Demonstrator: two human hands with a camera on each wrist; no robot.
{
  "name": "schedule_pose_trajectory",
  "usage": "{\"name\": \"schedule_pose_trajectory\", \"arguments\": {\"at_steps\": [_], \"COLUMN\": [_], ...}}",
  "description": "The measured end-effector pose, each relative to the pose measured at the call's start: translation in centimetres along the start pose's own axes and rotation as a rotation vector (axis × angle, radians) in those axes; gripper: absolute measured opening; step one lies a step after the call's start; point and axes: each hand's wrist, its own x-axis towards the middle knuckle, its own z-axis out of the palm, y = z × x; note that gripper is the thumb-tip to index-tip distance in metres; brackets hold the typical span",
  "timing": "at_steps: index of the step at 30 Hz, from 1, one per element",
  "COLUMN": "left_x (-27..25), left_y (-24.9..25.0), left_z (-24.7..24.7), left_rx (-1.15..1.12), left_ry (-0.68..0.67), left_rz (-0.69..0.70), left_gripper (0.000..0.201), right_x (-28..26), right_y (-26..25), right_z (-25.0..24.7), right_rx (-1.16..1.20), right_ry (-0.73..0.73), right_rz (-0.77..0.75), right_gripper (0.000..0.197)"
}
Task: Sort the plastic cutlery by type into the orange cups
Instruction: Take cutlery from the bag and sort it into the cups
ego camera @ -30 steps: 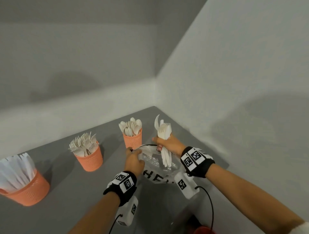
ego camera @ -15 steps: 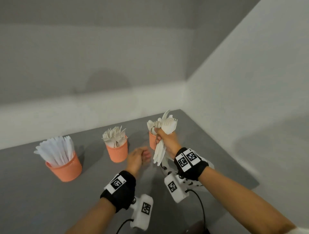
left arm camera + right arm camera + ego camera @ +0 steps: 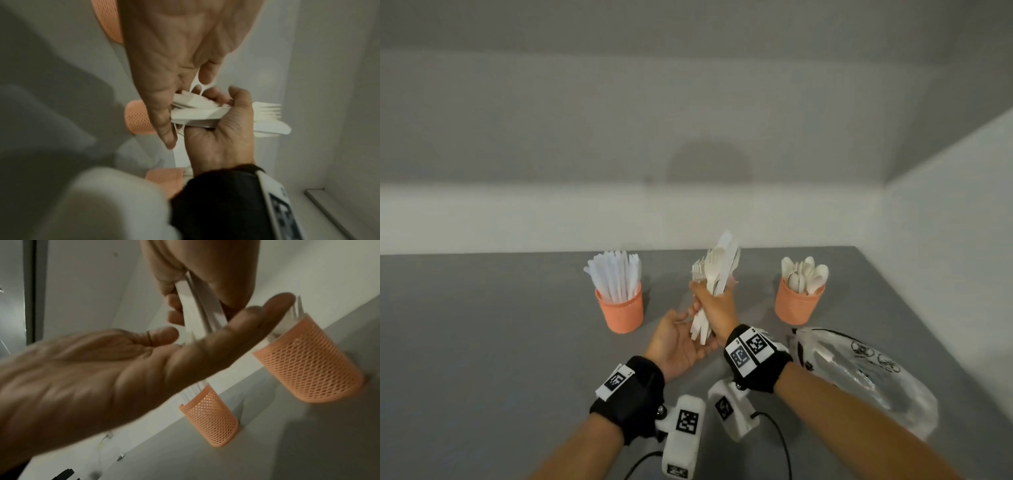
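My right hand (image 3: 715, 308) grips an upright bundle of mixed white plastic cutlery (image 3: 719, 270) above the grey table. Under the handle ends, my left hand (image 3: 677, 340) lies palm up with straight fingers, touching them. The right wrist view shows that open left palm (image 3: 123, 363) below the handles (image 3: 198, 311). An orange mesh cup of knives (image 3: 621, 310) stands to the left, and an orange cup of spoons (image 3: 798, 305) to the right. The fork cup is almost hidden behind my right hand and the bundle; only fork tines (image 3: 697, 268) show beside it.
A crumpled clear plastic bag (image 3: 866, 377) with black print lies at the right, near the side wall. The grey table (image 3: 482, 342) meets white walls at the back and right. Wrist cameras and cables hang below both forearms.
My right hand has lifted the bundle off the bag and carried it in front of the middle cup. My left hand has let go of the bag and turned palm up under the handles.
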Motion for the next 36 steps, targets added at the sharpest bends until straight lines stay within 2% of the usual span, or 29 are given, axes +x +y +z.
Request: {"name": "schedule_pose_trajectory", "arguments": {"at_steps": [2,6,8,10,12,14,17,19,21,23,25,26,28,31,34,36], "left_x": [-0.8,-1.6,-1.2,-1.1,-1.0,-1.1,-1.1,-1.1,-0.9,-0.5,-0.1,0.0,0.0,-0.4,-0.4,-0.5], "left_y": [0.8,2.4,3.1,3.7,3.7,3.7,3.5,3.4,3.5,3.6,3.9,4.0,4.4,5.4,6.7,7.4], "left_z": [-0.8,-1.3,-1.3,-1.2,-1.5,-1.8,-2.0,-1.7,-1.4,-1.1,-0.9,-0.8,-0.4,-0.2,-0.7,-0.7], "left_rx": [0.184,0.501,0.598,0.633,0.587,0.507,0.38,0.353,0.444,0.539,0.599,0.622,0.66,0.675,0.551,0.567], "left_ry": [0.012,0.035,0.045,0.072,0.084,0.088,0.064,0.065,0.115,0.216,0.302,0.32,0.276,0.195,0.264,0.312], "left_rz": [0.037,0.204,0.276,0.323,0.318,0.292,0.292,0.319,0.361,0.424,0.463,0.476,0.485,0.443,0.442,0.458], "left_gripper": [0.031,0.01,0.029,0.034,0.038,0.037,0.013,0.007,0.016,0.023,0.022,0.02,0.018,0.033,0.03,0.023], "right_x": [0.1,-0.4,-0.9,-1.2,-1.6,-1.7,-1.5,-1.5,-1.8,-1.9,-1.9,-1.8,-1.8,-1.6,-1.4,-1.3], "right_y": [0.3,1.2,1.9,2.5,2.4,2.1,1.5,1.2,1.3,1.9,2.4,2.5,2.4,2.1,2.0,1.9], "right_z": [0.7,1.7,2.1,2.5,2.6,2.4,1.4,1.1,1.4,1.8,2.0,2.0,1.8,1.1,0.6,0.4], "right_rx": [-0.034,-0.234,-0.352,-0.414,-0.412,-0.333,-0.186,-0.152,-0.158,-0.224,-0.25,-0.234,-0.184,-0.105,-0.162,-0.205], "right_ry": [-0.039,-0.148,-0.262,-0.323,-0.382,-0.478,-0.67,-0.732,-0.675,-0.53,-0.443,-0.429,-0.42,-0.445,-0.479,-0.475], "right_rz": [0.025,-0.021,-0.021,-0.021,0.014,0.151,0.447,0.527,0.484,0.337,0.233,0.217,0.215,0.213,0.136,0.088], "right_gripper": [0.022,0.018,0.014,0.022,0.008,0.02,0.036,0.038,0.032,0.022,0.015,0.014,0.018,0.019,0.006,0.003]}}
